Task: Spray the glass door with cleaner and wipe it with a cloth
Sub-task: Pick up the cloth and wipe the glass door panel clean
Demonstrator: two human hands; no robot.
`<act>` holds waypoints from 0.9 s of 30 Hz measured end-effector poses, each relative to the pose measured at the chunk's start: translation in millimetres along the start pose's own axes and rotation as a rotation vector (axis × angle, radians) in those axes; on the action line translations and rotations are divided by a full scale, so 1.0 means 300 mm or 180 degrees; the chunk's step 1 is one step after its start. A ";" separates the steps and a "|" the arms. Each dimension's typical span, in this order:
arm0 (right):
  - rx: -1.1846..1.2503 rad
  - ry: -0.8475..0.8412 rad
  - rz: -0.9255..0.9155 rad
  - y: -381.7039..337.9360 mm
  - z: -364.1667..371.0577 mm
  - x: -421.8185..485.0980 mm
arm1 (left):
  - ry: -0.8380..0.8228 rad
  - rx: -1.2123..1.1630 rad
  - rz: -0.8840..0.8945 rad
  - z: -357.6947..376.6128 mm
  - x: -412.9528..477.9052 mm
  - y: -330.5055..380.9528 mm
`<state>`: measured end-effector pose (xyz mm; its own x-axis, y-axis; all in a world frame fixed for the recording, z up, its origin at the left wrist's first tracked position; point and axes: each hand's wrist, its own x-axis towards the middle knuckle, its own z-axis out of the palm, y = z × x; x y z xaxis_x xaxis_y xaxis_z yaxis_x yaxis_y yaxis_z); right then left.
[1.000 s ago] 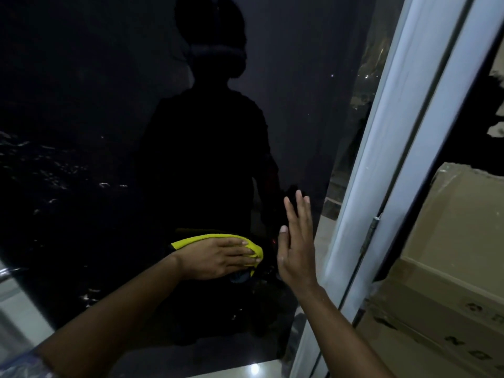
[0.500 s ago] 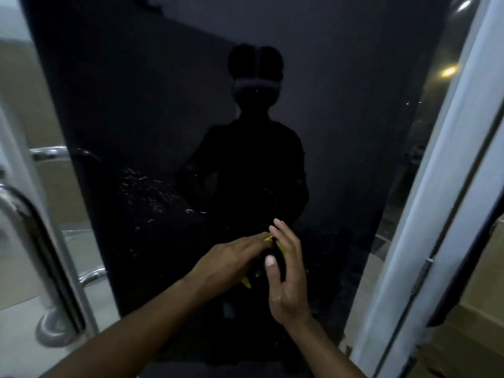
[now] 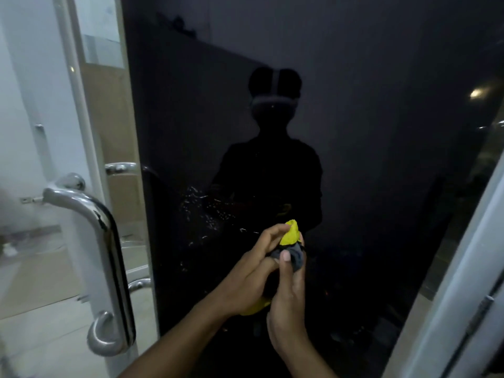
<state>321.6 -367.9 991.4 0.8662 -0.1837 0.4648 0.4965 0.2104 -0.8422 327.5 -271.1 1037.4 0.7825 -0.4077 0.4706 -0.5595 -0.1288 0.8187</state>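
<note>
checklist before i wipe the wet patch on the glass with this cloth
1. Cloth held: ok, left hand and right hand both grip it.
2. Cloth spread flat: not ok, it is bunched up.
3. Cleaner on glass door: ok, droplets show left of the hands.
4. Cloth touching the glass: cannot tell.
5. Door handle out of the way: ok, left of the droplets.

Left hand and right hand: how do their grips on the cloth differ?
The left hand reaches in from the lower left, its fingertips pinching the yellow top of the cloth. The right hand comes up from below, with its thumb pressed on the grey part. The left hand sits higher than the right hand. Both hold the same bunched cloth in front of the glass door.
</note>
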 end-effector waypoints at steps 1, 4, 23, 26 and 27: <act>-0.0090 0.0065 -0.0067 -0.002 0.013 0.010 | 0.0001 0.0056 0.0081 -0.033 -0.009 0.006; -0.0374 0.0281 -0.0402 -0.006 0.054 0.064 | 0.0755 0.1073 0.0514 -0.151 -0.030 -0.028; -0.3983 -0.1488 -0.4068 0.171 0.065 0.355 | 0.2891 0.3313 0.0415 -0.540 0.033 -0.373; -0.4131 -0.2261 -0.4293 0.269 0.044 0.311 | 0.2925 0.3329 0.0439 -0.541 0.038 -0.377; -0.4184 -0.2491 -0.4370 0.302 0.037 0.299 | 0.2939 0.3309 0.0438 -0.541 0.041 -0.376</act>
<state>444.9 -354.8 959.9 0.0542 0.8509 0.5225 0.6843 -0.4127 0.6012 444.5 -114.8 1004.2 0.3730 0.2116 0.9034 -0.2713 -0.9062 0.3243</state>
